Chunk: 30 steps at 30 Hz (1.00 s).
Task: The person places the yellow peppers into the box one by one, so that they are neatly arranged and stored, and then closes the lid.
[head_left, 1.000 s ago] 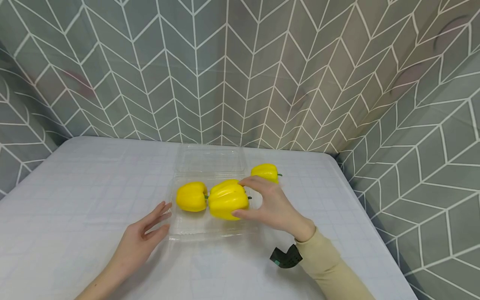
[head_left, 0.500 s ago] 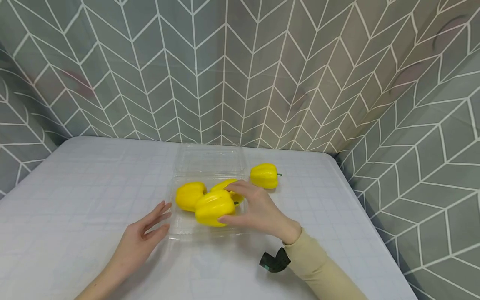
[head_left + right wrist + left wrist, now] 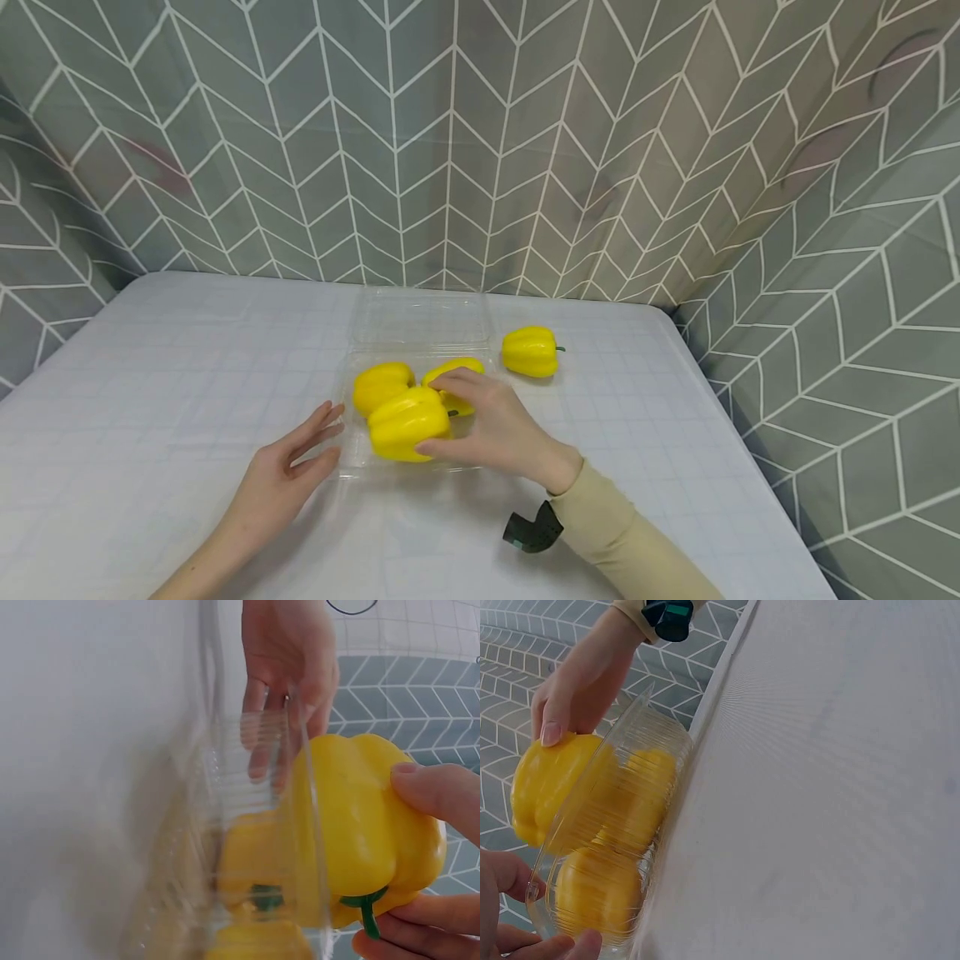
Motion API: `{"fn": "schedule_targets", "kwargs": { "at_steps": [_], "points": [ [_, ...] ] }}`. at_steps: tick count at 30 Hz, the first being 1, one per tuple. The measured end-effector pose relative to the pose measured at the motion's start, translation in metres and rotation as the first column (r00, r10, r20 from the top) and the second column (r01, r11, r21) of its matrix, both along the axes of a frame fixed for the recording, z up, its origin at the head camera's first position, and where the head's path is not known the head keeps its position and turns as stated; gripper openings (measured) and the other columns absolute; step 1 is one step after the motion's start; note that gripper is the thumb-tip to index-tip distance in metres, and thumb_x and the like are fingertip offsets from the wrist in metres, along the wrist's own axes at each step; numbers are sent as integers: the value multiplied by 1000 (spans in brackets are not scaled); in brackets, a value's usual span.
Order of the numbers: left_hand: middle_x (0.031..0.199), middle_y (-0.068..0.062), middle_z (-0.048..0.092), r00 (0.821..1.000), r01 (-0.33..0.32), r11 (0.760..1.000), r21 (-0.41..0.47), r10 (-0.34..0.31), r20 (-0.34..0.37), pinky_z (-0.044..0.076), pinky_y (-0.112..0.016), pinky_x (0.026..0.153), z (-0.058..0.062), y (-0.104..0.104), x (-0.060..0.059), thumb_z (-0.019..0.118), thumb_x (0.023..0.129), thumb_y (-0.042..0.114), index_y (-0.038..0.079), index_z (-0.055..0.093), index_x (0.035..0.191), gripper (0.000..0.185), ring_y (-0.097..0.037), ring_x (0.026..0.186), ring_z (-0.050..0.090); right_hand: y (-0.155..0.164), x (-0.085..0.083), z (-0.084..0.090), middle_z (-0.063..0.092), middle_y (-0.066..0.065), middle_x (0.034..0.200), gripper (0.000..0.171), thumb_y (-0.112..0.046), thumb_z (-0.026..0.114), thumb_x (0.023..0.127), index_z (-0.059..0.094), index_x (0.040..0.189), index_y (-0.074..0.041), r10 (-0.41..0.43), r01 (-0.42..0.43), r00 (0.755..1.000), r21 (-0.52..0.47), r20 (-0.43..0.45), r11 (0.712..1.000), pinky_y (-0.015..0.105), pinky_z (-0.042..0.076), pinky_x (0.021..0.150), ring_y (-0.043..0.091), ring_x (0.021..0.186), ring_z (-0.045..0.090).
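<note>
Container point(image 3: 357, 454) of clear, ribbed plastic sits on a bench point(image 3: 187, 375) spread with a white, faintly gridded cover, its lid point(image 3: 422, 321) laid back on the far side. Two yellow bell peppers rest toward the rear inside: the left-rear pepper point(image 3: 380, 385) and the right-rear pepper point(image 3: 457, 365), the latter partly hidden behind a person's right hand point(image 3: 498, 423). That hand's grip clasps a third yellow pepper, the held pepper point(image 3: 405, 427), thumb on the near side and fingers on the far, the green stem point(image 3: 369, 913) turned toward the palm. The held pepper is at the container's near half; the wrist views show part of it above the edge and part through the clear wall, though whether it touches the bottom cannot be told. At the container's left side, the left hand point(image 3: 276, 468) keeps a wide grip, fingers loosely extended, with fingertips at the edge. A fourth pepper point(image 3: 529, 352) lies on its side on the bench, just off the container's right, stem pointing right. A beige sleeve point(image 3: 626, 529) covers the right forearm, with a black device point(image 3: 534, 529) by the wrist. Gray drapes point(image 3: 420, 150) patterned with white chevron lines rise behind the bench and along both sides.
</note>
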<state>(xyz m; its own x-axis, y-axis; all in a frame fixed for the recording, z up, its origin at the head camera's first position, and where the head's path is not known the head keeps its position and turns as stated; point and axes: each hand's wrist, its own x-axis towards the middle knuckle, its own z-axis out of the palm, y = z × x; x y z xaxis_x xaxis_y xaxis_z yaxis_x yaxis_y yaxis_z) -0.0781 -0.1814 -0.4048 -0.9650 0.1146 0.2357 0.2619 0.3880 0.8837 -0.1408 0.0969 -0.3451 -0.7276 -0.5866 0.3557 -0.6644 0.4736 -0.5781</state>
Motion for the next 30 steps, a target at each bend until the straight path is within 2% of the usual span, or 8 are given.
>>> {"fn": "schedule_targets", "kwargs": {
  "at_steps": [10, 19, 30],
  "points": [
    [147, -13, 53, 1000, -2, 1000, -7, 2, 4, 49, -6, 89, 2, 1, 0, 65, 98, 11, -1, 38, 152, 61, 12, 118, 55, -10, 6, -7, 67, 3, 121, 60, -35, 88, 74, 68, 122, -5, -48, 48, 998, -4, -28, 999, 29, 53, 99, 17, 112, 62],
    [147, -13, 54, 1000, -10, 1000, -18, 10, -4, 50, -7, 88, 3, 2, 1, 65, 98, 10, 0, 39, 151, 60, 13, 117, 54, -16, 7, -15, 65, -1, 121, 64, -37, 88, 75, 65, 127, -7, -54, 55, 998, -24, 11, 998, 29, 52, 98, 17, 111, 62],
    [147, -12, 54, 1000, -13, 1000, -26, 13, 1, 51, -8, 87, 3, 1, 1, 65, 98, 11, 0, 39, 151, 61, 14, 117, 54, -20, 10, -20, 64, 3, 123, 68, -36, 89, 75, 64, 129, -5, -32, 30, 998, -41, -58, 999, 29, 52, 101, 16, 112, 61]
  ]
}}
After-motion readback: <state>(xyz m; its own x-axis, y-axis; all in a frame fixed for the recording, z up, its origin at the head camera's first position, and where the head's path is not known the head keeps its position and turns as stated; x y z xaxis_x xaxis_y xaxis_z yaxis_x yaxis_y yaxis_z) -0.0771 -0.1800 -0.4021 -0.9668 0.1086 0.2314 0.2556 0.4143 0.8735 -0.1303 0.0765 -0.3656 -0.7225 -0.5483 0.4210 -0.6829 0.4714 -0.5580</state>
